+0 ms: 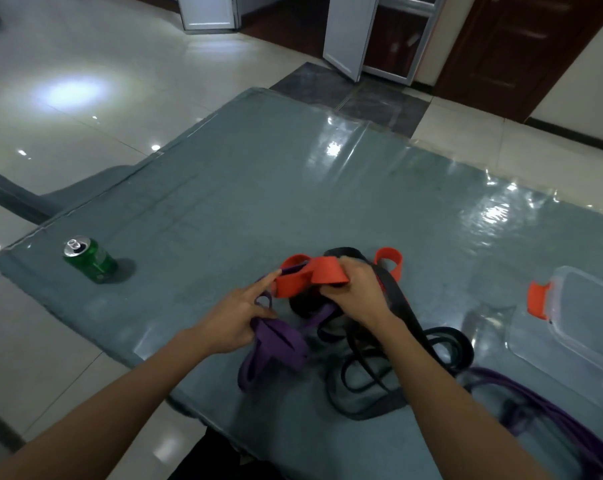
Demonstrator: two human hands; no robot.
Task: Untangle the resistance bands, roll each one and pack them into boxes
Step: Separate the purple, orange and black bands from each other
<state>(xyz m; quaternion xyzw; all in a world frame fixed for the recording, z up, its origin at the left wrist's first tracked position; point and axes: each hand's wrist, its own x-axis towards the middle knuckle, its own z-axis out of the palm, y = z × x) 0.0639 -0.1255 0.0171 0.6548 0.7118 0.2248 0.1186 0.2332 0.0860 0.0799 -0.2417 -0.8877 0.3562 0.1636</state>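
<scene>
Now the right hand [357, 294] has its fingers curled round a fold of the orange band [295, 280], which lies crosswise over the tangle on the table [258, 188], its looped end pointing left to where the left hand's [236, 318] straight forefinger touches it. Whether that hand's other fingers hold the purple band [276, 344] beneath, I can't tell. The clear box [591, 306] sits well off right, nearer the right hand.

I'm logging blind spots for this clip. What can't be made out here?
Head view:
- Box: cut off by the right edge.
- Purple band: far end leaves the bottom-right corner.
- Left hand: its back hides whether it grips anything.
- Black band: right hand covers part of it.
- Can label: blurred.
</scene>
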